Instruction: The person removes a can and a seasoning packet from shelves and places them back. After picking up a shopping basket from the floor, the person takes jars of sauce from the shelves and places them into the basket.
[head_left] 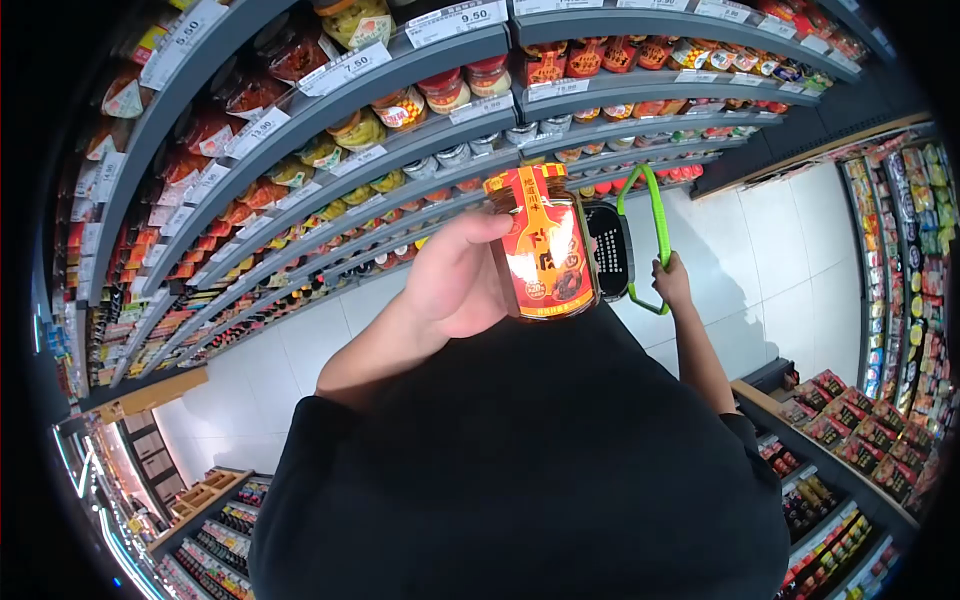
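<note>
My left hand [458, 272] is closed around a glass jar [547, 250] with a red and yellow label and a matching paper seal over its lid. The jar is held up in front of my chest, its label facing me, with glare on the glass. To the right, my right hand [672, 278] grips the bright green handle of a black shopping basket [612, 255]. The basket hangs low beyond the jar, which hides part of it; holes show in its black bottom.
Curved grey shelves [440, 120] full of jars and price tags rise in front of me. Packaged goods fill a rack [900, 280] on the right. Boxed products [850, 430] sit on a display at lower right. Pale floor tiles [800, 240] run between them.
</note>
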